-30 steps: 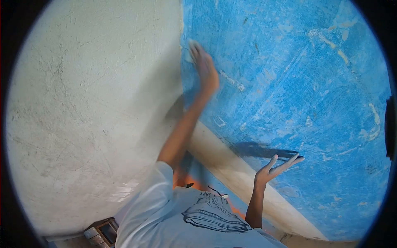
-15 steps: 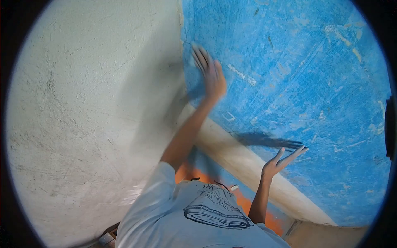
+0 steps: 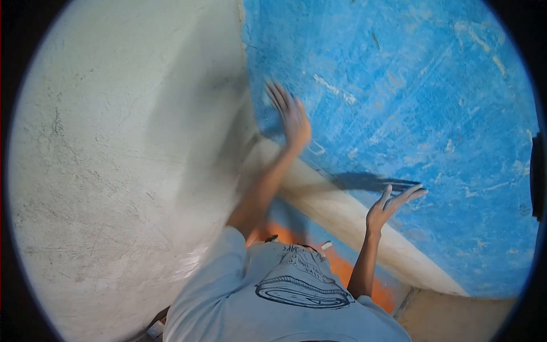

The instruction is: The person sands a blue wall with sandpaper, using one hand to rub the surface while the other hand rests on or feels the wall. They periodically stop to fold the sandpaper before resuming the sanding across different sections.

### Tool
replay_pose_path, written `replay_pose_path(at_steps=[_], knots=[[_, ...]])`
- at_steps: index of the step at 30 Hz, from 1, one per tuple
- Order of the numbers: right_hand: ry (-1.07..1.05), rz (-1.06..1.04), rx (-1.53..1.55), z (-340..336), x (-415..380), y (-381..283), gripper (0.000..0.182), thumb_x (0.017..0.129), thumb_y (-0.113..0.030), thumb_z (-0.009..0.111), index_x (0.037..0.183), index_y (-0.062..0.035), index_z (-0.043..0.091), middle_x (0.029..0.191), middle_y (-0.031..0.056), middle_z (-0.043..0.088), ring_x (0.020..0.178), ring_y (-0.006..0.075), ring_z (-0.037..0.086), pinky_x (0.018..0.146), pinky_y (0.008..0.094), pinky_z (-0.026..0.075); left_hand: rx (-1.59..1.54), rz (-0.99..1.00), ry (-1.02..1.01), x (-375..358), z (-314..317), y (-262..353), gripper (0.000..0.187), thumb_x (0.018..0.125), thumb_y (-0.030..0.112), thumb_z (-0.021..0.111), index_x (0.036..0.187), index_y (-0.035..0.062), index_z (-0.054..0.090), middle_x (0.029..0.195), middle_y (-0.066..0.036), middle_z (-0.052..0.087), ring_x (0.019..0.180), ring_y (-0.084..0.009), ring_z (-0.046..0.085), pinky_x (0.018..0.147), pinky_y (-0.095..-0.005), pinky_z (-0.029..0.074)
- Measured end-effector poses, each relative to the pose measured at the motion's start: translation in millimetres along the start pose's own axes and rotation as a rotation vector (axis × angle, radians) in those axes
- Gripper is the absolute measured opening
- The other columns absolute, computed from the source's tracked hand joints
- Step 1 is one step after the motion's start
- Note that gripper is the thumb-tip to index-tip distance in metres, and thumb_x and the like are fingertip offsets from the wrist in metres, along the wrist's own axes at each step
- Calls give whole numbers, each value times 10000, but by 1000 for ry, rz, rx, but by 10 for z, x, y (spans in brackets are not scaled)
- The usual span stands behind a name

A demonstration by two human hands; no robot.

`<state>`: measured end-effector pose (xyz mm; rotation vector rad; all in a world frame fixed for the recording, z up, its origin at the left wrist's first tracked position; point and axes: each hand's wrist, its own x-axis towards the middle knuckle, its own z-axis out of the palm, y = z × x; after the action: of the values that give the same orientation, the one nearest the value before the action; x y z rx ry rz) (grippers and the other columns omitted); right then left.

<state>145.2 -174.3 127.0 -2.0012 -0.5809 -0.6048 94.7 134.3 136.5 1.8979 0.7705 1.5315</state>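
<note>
Blue wall (image 3: 410, 102) remains rough and streaked as we press our flat, empty left hand (image 3: 292, 117) against it, right hand (image 3: 390, 206) released beside it

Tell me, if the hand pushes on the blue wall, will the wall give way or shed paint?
The blue wall looks like rigid masonry, so it probably will not yield. Its paint looks worn and patchy, so flakes or dust may come off under the left hand. The streaked surface looks rough, not slippery.

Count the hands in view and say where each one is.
2. The left hand is raised with fingers spread against the blue wall, near the corner with the pale wall. The right hand is lower, open, by the same blue wall. No others show.
</note>
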Motion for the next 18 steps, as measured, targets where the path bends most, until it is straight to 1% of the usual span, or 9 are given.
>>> replay_pose_path(at_steps=[2, 3, 5, 7, 11, 12, 14, 16, 18], knots=[[-29, 5, -29, -70, -7, 3, 830, 1086, -536, 387, 1661, -90, -11, 1699, 198, -199, 1572, 406, -144, 1251, 605, 19, -10, 51, 42, 708, -185, 145, 812, 1103, 539, 155, 1617, -72, 5, 1689, -302, -70, 1574, -447, -60, 1257, -585, 7], [-42, 5, -38, -84, -13, 1, 823, 1088, -538, 377, 1662, -84, -1, 1700, 212, -183, 1573, 417, -132, 1252, 596, 21, -5, 97, 63, 817, -189, 197, 816, 1102, 545, 155, 1619, -68, 6, 1689, -302, -66, 1573, -449, -60, 1257, -585, 4], [-38, -11, -39, -81, -25, 20, 807, 1091, -533, 368, 1664, -88, 14, 1706, 206, -166, 1574, 418, -123, 1247, 607, 16, 1, 190, 119, 903, -175, 257, 823, 1098, 558, 156, 1622, -58, 7, 1690, -301, -56, 1572, -454, -61, 1257, -584, 0], [-39, -30, -39, -77, -13, 55, 794, 1094, -525, 360, 1665, -90, 20, 1709, 203, -157, 1575, 417, -119, 1239, 625, 5, -30, 45, 61, 381, -23, 129, 772, 1117, 483, 200, 1618, -72, 7, 1686, -310, -56, 1563, -481, -56, 1252, -601, -4], [-84, -37, -57, -134, -28, 162, 773, 1100, -505, 352, 1667, -96, 22, 1711, 202, -151, 1576, 419, -119, 1214, 667, -28, -107, -212, -109, -1434, 477, -702, 775, 1120, 464, 232, 1610, -85, -9, 1682, -317, -74, 1555, -500, -64, 1245, -614, -2], [-107, -36, -68, -167, -28, 203, 767, 1101, -499, 351, 1667, -99, 23, 1712, 202, -149, 1575, 420, -119, 1208, 677, -37, -108, -223, -112, -1489, 501, -686, 771, 1120, 463, 227, 1611, -84, -6, 1683, -314, -72, 1554, -502, -66, 1245, -615, -3], [-135, -54, -85, -283, -24, 265, 753, 1102, -481, 358, 1670, -110, 29, 1715, 201, -137, 1577, 422, -111, 1205, 675, -52, -108, -255, -125, -1467, 470, -648, 763, 1121, 462, 218, 1612, -81, 1, 1685, -309, -70, 1552, -505, -72, 1245, -616, -5], [-148, -69, -93, -397, -40, 364, 749, 1103, -471, 360, 1669, -106, 31, 1717, 198, -129, 1578, 421, -107, 1206, 673, -54, -71, -234, -60, -735, 345, -276, 774, 1115, 492, 191, 1619, -62, -2, 1692, -291, -76, 1548, -511, -89, 1243, -620, -15], [-110, -38, -67, -487, -54, 476, 752, 1104, -451, 366, 1664, -79, 28, 1721, 193, -110, 1581, 422, -76, 1214, 670, -37, -86, -68, -76, -12, 281, -163, 777, 1110, 513, 159, 1625, -47, 3, 1697, -275, -80, 1544, -522, -91, 1242, -621, -25]])
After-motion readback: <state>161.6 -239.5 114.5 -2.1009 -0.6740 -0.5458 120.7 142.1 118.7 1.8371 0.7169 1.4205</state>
